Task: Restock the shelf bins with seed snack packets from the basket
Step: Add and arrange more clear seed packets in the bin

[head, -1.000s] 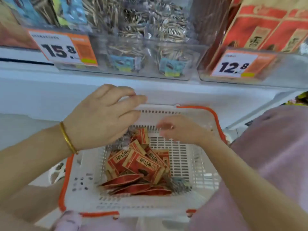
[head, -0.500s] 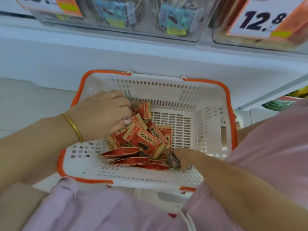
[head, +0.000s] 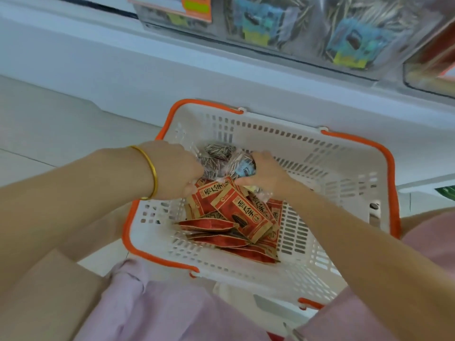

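A white basket with an orange rim (head: pixel 344 173) sits on the floor below the shelf. In it lie several red seed packets (head: pixel 236 212) and clear packets of striped seeds (head: pixel 216 156). Both hands are down inside the basket at its far side. My left hand (head: pixel 174 171), with a gold bangle on the wrist, grips a clear seed packet. My right hand (head: pixel 266 171) holds a clear packet with a blue label (head: pixel 242 166). The fingertips of both hands are hidden among the packets.
Above, clear shelf bins (head: pixel 307 33) hold clear seed packets with blue labels, and an orange price tag (head: pixel 194 6) hangs at the left. A second bin (head: pixel 430 67) shows at the right edge. Pale floor lies left of the basket; pink clothing fills the bottom.
The view has dropped from the shelf to the basket. Both hands went down into it; the right hand moved from the near side to the far side and now holds clear packets.
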Motion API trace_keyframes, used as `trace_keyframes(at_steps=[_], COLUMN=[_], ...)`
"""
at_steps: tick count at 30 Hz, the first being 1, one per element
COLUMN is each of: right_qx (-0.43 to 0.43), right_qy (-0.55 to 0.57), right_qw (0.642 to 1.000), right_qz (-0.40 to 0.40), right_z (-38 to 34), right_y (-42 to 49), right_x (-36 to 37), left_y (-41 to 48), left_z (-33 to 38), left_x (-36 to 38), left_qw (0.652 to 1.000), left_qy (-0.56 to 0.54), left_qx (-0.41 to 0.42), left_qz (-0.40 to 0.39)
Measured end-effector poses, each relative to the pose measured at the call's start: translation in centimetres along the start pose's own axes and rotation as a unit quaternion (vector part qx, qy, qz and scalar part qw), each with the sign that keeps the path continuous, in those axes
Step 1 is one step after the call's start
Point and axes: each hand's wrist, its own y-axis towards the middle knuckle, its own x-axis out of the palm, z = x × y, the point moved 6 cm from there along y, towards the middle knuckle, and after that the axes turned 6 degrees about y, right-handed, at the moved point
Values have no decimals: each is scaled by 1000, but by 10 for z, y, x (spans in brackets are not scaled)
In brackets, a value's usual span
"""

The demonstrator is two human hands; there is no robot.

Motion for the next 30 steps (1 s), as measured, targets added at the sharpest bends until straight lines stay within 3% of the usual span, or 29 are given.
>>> trace_keyframes(at_steps=[3, 6, 10, 14, 18, 22, 26, 30], right_qx=[-27, -35, 0, 16, -37, -94, -169, -164], right_qy=[-111, -187, -183, -204, -236, -228, -240, -239], right_qw=[993, 982, 981, 978, 971, 969, 956, 956], right_qz=[38, -5, -63, -46, -2, 5, -14, -46], right_z=[-28, -34, -27, -29, -39, -43, -57, -38], right_y=[28, 53, 71, 78, 60, 23, -24, -57], right_x=[14, 33, 49, 47, 30, 4, -26, -29], left_y=[-3, -9, -14, -14, -11, -5, 11, 25], left_z=[-1, -6, -13, -19, -23, -34, -48, -40], left_x=[3, 9, 22, 25, 18, 7, 1, -7], left_qw=[1000, 1000, 1000, 999, 999, 992, 969, 963], left_qy=[-4, -1, -19, -33, -29, -29, -163, -220], left_qx=[0, -3, -13, -12, -17, -84, -145, -135], left_qz=[15, 16, 0, 6, 21, 87, 118, 80])
